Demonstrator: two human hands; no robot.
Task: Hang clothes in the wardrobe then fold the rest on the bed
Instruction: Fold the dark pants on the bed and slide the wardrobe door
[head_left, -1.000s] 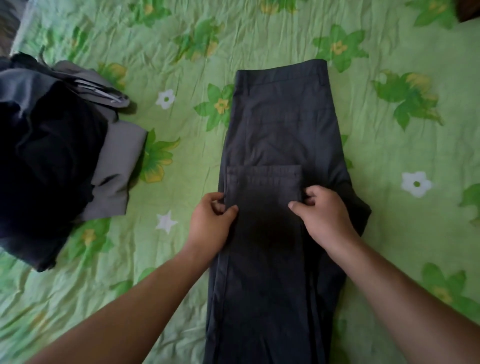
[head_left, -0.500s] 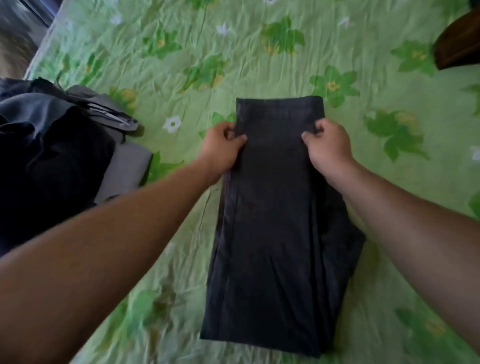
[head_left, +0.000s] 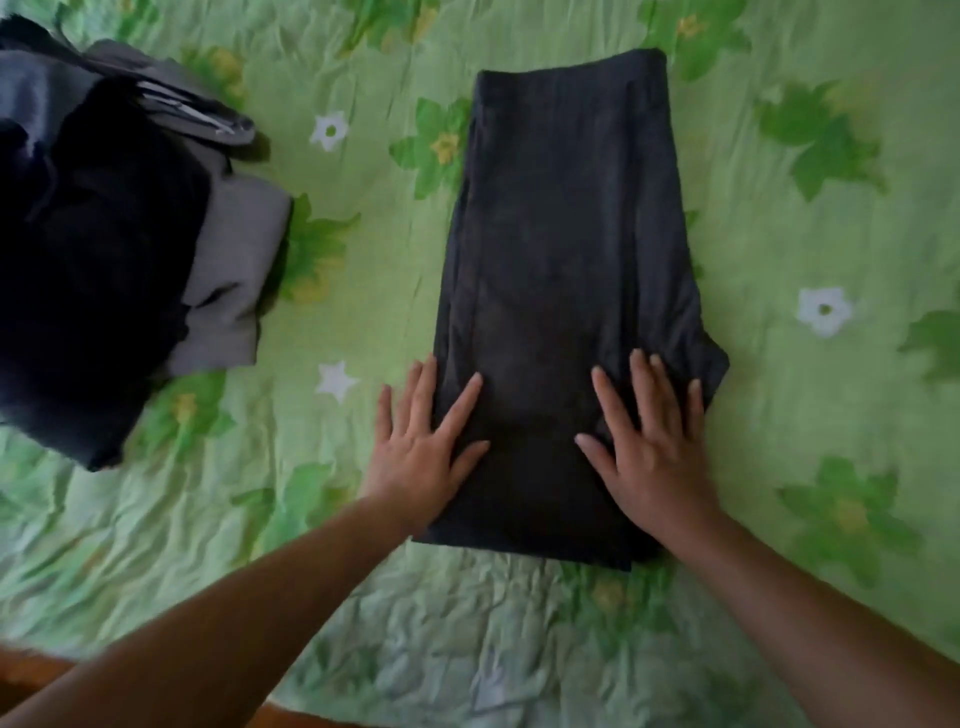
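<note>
Dark trousers (head_left: 566, 260) folded in half, lying flat mid-bed on the green floral sheet (head_left: 779, 260). Left hand (head_left: 421, 447) flat, fingers spread: thumb and forefinger on the near-left fabric, outer fingers on the sheet. Right hand (head_left: 649, 447) flat, fingers spread, wholly on the near-right part. Pile of dark and grey clothes (head_left: 104, 249) far left, well apart.

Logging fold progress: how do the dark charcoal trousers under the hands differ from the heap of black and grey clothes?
The dark charcoal trousers lie flat as one neat oblong; the heap of black and grey clothes is bunched, several pieces. The left hand and right hand press on the trousers; nothing touches the heap. Both lie on the green floral bedsheet.
</note>
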